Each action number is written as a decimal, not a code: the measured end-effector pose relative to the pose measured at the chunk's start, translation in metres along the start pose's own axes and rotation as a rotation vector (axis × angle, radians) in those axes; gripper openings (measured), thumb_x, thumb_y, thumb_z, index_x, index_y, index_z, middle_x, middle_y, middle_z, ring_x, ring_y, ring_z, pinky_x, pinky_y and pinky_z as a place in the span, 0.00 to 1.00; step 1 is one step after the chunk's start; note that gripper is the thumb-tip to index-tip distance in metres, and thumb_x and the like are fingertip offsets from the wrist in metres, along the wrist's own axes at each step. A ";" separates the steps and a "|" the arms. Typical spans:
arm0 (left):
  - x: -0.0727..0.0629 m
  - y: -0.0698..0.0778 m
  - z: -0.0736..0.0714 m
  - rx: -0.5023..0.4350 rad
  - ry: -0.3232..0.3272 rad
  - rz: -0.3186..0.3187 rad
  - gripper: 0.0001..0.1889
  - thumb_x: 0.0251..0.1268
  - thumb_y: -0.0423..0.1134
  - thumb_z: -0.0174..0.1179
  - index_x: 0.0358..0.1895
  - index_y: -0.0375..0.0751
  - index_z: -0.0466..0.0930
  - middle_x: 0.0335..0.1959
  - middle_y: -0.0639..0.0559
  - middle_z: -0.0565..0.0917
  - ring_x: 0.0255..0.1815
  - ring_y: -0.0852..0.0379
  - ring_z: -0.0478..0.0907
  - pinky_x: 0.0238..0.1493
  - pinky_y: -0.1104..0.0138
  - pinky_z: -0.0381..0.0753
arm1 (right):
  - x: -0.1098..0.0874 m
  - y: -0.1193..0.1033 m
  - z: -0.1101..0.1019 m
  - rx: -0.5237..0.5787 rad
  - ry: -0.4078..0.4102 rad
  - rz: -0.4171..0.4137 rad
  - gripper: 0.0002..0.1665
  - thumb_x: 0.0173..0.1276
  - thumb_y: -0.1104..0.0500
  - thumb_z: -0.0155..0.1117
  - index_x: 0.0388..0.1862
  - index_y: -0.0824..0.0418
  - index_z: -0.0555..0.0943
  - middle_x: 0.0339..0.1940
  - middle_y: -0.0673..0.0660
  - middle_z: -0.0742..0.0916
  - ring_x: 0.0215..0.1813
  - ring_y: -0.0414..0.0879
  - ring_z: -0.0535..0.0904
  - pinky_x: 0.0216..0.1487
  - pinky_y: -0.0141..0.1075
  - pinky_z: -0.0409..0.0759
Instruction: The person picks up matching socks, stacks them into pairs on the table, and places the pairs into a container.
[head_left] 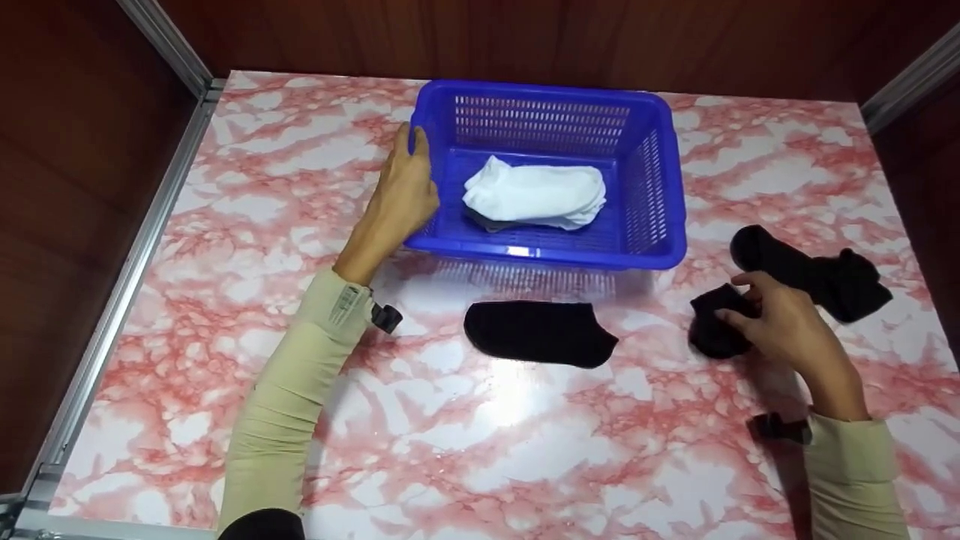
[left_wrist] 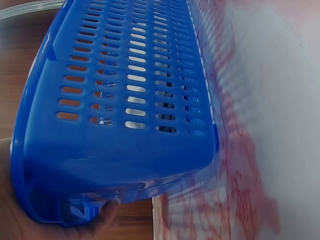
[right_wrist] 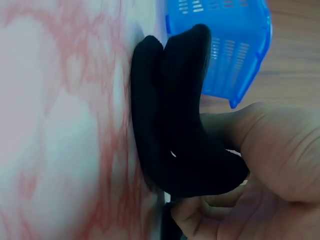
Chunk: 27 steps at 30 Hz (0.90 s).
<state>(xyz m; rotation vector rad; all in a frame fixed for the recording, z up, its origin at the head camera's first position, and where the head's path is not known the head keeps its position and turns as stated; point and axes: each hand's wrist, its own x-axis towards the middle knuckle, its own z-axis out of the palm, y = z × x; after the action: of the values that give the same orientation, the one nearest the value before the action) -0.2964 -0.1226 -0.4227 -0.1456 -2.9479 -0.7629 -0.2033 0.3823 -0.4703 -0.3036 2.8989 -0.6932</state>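
My left hand (head_left: 405,187) grips the left rim of a blue plastic basket (head_left: 544,259), its fingers over the edge. The left wrist view shows the slotted side of the basket (left_wrist: 125,155) close up. Inside it lie white ankle socks (head_left: 536,191), stacked flat. At the right, my right hand (head_left: 787,322) pinches a black sock (head_left: 716,330) between thumb and fingers. In the right wrist view this black sock (right_wrist: 180,100) is bent double, close to the tabletop. Another black ankle sock (head_left: 536,334) lies flat in front of the basket.
More black socks (head_left: 847,281) lie just beyond my right hand, overlapping one another. The table (head_left: 420,465) has a red and white marbled top. Dark wooden panels (head_left: 525,37) stand behind it and at both sides, with metal framing (head_left: 135,277) along the left edge.
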 end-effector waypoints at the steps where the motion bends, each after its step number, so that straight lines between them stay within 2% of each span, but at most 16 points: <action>1: 0.000 0.000 0.000 0.002 -0.001 0.001 0.38 0.68 0.26 0.51 0.81 0.22 0.51 0.83 0.25 0.52 0.79 0.32 0.66 0.81 0.52 0.69 | 0.000 -0.001 0.000 0.004 -0.005 0.006 0.32 0.73 0.57 0.70 0.68 0.73 0.73 0.48 0.78 0.85 0.47 0.70 0.83 0.46 0.61 0.79; 3: 0.000 0.000 0.001 0.005 -0.003 0.004 0.38 0.68 0.25 0.51 0.81 0.22 0.50 0.83 0.25 0.52 0.79 0.31 0.66 0.81 0.51 0.69 | 0.000 -0.002 0.001 0.008 -0.008 0.006 0.31 0.73 0.58 0.70 0.68 0.72 0.73 0.46 0.76 0.86 0.43 0.66 0.83 0.43 0.54 0.79; 7: 0.000 0.001 0.001 0.008 -0.002 0.008 0.38 0.68 0.25 0.51 0.81 0.21 0.50 0.83 0.25 0.52 0.78 0.31 0.67 0.80 0.51 0.69 | -0.001 -0.004 0.001 0.016 0.018 -0.016 0.26 0.72 0.60 0.70 0.64 0.71 0.76 0.38 0.67 0.85 0.35 0.53 0.78 0.37 0.38 0.73; 16: -0.002 0.000 0.001 0.012 0.031 0.038 0.37 0.67 0.24 0.50 0.79 0.19 0.52 0.81 0.23 0.55 0.76 0.29 0.69 0.78 0.49 0.71 | -0.005 -0.016 -0.005 0.057 0.046 -0.045 0.24 0.72 0.59 0.70 0.63 0.65 0.78 0.42 0.66 0.86 0.37 0.50 0.79 0.37 0.33 0.72; 24: -0.001 -0.001 0.001 0.002 0.025 0.035 0.37 0.67 0.24 0.49 0.80 0.19 0.51 0.81 0.23 0.54 0.75 0.29 0.70 0.77 0.49 0.72 | -0.013 -0.038 -0.007 0.122 0.115 -0.134 0.23 0.69 0.62 0.73 0.61 0.63 0.81 0.36 0.58 0.85 0.33 0.29 0.76 0.36 0.21 0.69; 27: -0.001 0.000 0.001 0.006 0.024 0.035 0.37 0.67 0.24 0.49 0.80 0.20 0.51 0.81 0.23 0.54 0.75 0.29 0.70 0.77 0.49 0.73 | -0.016 -0.046 -0.008 0.161 0.127 -0.149 0.23 0.68 0.63 0.74 0.62 0.62 0.82 0.37 0.57 0.85 0.37 0.22 0.76 0.40 0.13 0.70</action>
<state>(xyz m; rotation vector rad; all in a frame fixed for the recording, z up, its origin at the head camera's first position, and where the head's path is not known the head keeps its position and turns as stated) -0.2955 -0.1219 -0.4242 -0.1858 -2.9164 -0.7456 -0.1815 0.3489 -0.4409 -0.4750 2.9362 -0.9982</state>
